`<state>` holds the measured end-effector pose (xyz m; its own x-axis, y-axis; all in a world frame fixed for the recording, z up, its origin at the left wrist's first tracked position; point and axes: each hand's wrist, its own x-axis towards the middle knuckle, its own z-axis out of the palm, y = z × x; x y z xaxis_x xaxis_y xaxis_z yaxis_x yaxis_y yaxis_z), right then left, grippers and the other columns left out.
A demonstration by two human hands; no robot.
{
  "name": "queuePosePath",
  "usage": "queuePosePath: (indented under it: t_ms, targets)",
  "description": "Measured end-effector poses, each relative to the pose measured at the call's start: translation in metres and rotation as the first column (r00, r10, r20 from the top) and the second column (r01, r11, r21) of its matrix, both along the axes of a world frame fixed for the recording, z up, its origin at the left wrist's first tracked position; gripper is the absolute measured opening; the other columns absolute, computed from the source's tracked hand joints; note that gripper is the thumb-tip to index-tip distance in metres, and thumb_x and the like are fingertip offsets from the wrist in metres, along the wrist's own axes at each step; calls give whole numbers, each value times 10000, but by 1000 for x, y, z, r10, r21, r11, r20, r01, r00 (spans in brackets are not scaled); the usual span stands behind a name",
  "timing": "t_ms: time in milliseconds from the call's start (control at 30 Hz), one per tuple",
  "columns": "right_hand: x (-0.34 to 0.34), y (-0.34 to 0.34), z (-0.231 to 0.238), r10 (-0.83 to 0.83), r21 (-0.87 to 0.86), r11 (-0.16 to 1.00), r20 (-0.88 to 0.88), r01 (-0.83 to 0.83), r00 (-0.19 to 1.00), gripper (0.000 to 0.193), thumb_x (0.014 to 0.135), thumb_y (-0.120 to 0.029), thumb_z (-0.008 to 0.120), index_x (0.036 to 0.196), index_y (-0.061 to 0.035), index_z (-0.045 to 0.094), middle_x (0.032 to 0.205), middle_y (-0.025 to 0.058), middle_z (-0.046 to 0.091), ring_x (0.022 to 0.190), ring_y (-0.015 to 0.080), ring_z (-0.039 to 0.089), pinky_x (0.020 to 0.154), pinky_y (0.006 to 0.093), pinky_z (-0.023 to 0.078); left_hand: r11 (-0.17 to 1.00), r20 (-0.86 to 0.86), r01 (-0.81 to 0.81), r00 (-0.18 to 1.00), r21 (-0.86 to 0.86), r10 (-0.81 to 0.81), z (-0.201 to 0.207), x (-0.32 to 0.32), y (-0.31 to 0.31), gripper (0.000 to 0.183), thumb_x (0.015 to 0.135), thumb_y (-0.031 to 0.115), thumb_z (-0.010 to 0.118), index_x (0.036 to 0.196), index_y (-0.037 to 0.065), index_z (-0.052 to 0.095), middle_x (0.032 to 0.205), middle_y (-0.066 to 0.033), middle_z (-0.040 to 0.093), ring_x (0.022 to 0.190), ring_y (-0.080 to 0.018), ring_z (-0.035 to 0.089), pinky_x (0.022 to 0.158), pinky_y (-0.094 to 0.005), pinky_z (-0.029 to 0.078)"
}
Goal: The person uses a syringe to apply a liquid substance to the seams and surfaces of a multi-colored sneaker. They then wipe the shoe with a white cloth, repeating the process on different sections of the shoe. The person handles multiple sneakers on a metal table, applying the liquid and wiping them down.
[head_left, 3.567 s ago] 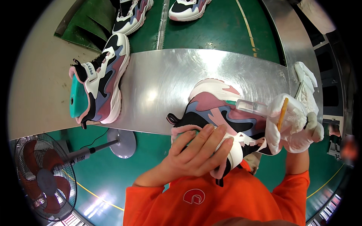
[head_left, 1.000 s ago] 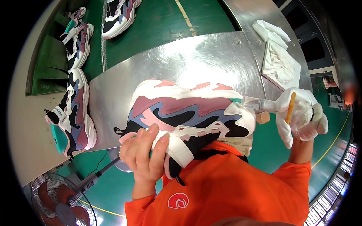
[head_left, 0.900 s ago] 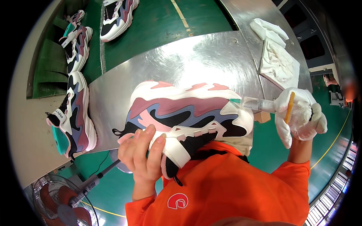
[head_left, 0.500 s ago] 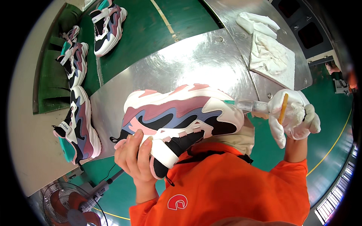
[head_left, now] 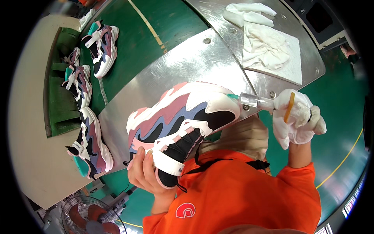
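A chunky sneaker point(head_left: 171, 121) in white, mauve, blue, black and pink hangs on its side over the steel table's edge, toe to the right. My bare left hand point(head_left: 146, 171) grips it at the heel and collar, fingers closed round the pink-lined opening. In a white glove, my right hand point(head_left: 298, 117) is closed on a clear syringe point(head_left: 253, 100) with a green tip point(head_left: 233, 96). That tip meets the toe at the seam between sole and upper, or sits very near it. A narrow yellowish-brown strip point(head_left: 289, 107) shows by the gloved fingers.
To the left stand matching sneakers point(head_left: 91, 142), one of them on a green conveyor belt point(head_left: 132, 43). A white glove point(head_left: 249, 14) and a crumpled cloth point(head_left: 267, 48) on a white pad lie on the steel table point(head_left: 187, 58). A floor fan point(head_left: 93, 218) stands lower left.
The sneaker has tilted, its toe raised and turned slightly. The syringe tip has shifted along the toe's edge. The whole view has swung a little, so the belt and table sit differently.
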<state>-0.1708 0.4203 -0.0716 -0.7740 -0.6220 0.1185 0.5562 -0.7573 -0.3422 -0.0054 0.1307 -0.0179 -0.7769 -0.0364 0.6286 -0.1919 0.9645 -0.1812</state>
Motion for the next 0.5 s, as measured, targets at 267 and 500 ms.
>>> queuePosePath:
  t_ms: [267, 500]
  targets:
    - [15, -1, -20, -64, -83, 994, 63, 69, 996, 986, 522, -393, 853, 1180, 220, 450, 758, 236, 605, 421, 227, 504, 401, 266, 423, 1000, -4, -23, 1000, -17, 23, -3, -2, 12, 551, 906, 484, 620, 1191, 18, 555, 1203, -141, 623, 1105, -279, 554, 919, -372, 415]
    - [27, -7, -26, -110, -100, 988, 94, 119, 990, 981, 516, -410, 852, 1163, 220, 469, 738, 233, 605, 392, 222, 490, 370, 262, 409, 1000, 33, 3, 999, 3, -3, -2, 1, 12, 569, 909, 450, 616, 1247, 2, 522, 1235, -163, 604, 1125, -291, 544, 948, -383, 385]
